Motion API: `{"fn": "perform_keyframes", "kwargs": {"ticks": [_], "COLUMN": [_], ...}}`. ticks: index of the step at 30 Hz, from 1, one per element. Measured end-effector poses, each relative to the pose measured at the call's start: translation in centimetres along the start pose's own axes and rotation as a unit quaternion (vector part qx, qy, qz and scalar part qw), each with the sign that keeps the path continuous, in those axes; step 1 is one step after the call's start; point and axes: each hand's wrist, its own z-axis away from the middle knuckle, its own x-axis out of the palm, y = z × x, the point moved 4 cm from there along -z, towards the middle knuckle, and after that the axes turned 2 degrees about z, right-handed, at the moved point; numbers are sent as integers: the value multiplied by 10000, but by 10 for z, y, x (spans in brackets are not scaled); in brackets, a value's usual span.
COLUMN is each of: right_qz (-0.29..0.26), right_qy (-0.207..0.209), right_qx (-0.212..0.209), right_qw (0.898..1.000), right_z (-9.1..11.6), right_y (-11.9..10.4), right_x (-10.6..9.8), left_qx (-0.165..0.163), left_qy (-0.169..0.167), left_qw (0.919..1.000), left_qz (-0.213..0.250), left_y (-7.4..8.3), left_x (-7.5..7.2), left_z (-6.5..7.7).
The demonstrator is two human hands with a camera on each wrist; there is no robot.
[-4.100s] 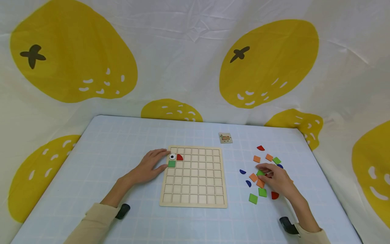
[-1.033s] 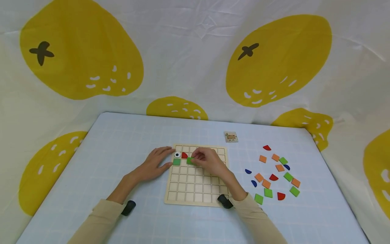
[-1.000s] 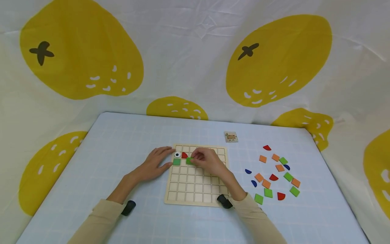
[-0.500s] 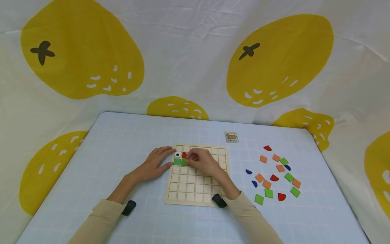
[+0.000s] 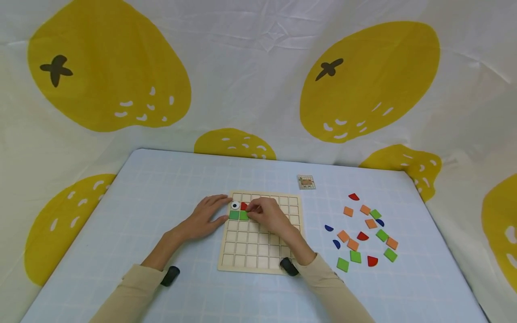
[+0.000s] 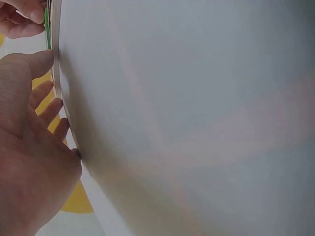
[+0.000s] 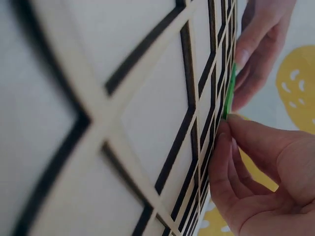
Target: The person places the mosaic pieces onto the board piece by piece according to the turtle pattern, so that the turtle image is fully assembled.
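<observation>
A wooden grid board lies on the table. My left hand rests at its upper left edge, thumb and fingertips touching the rim, fingers spread. My right hand pinches a light green square tile at its right edge. That tile lies in the second column, beside a darker green square tile. Above them sit a white round eye piece and a red quarter-circle piece, partly hidden by my right fingers. In the right wrist view, thumb and finger meet at the green tile's end.
Right of the board lie loose pieces: orange squares, green squares, red quarter circles and blue half circles. A small picture card lies behind the board. A fruit-patterned cloth hangs at the table's back edge.
My right hand took a light green square from the loose pieces, carried it left to the board and set it down beside the darker green one. My left hand stays at the board's edge.
</observation>
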Motion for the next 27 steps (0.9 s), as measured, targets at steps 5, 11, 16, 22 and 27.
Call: {"fn": "perform_keyframes", "kwargs": {"ticks": [5,11,16,22,27], "right_qz": [2,13,27,75,232], "right_qy": [23,0,74,259,434], "right_qx": [-65,-6,-2,4,-13], "right_qw": [10000,10000,10000,9996,9988], "right_z": [3,11,20,34,45], "right_y": [0,4,4,8,17], "right_x": [-1,-4,-10,-20,-30], "left_qx": [40,13,-26,-21,29], "left_qy": [38,49,50,53,67], "left_qw": [10000,10000,10000,10000,10000], "left_qz": [23,-26,-50,-43,-47], "left_y": [1,2,2,2,2], "left_x": [1,1,1,1,1], "left_z": [0,2,2,1,1]}}
